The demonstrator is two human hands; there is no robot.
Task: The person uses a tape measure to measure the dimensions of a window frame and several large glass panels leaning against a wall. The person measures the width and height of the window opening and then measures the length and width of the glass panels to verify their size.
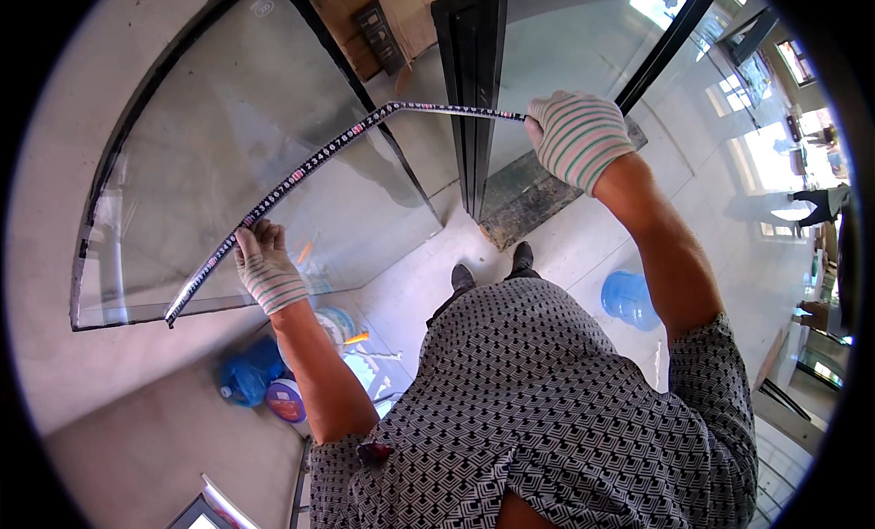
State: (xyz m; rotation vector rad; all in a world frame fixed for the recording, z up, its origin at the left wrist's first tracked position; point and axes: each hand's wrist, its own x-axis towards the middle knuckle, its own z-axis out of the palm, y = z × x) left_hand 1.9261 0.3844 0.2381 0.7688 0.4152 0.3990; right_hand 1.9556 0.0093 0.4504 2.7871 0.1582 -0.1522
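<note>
A black measuring tape with white and red markings (321, 154) stretches between my hands, in front of a large glass panel (237, 101) with dark edging. My gloved left hand (272, 267) pinches the tape part way along, and its free end hangs past my fingers towards the panel's lower left corner. Between the hands the tape kinks sharply near the panel's right edge. My right hand (581, 142), in the same striped glove, is closed round the tape's other end; whether a case sits inside the fist is hidden.
A black door frame (469, 92) stands ahead, with a dark stained slab (533, 198) at its foot. A clear blue water jug (629, 299) is on the floor to the right. At lower left are a blue bag (248, 372) and a white bucket (333, 327). Brown cardboard (406, 19) shows behind the glass.
</note>
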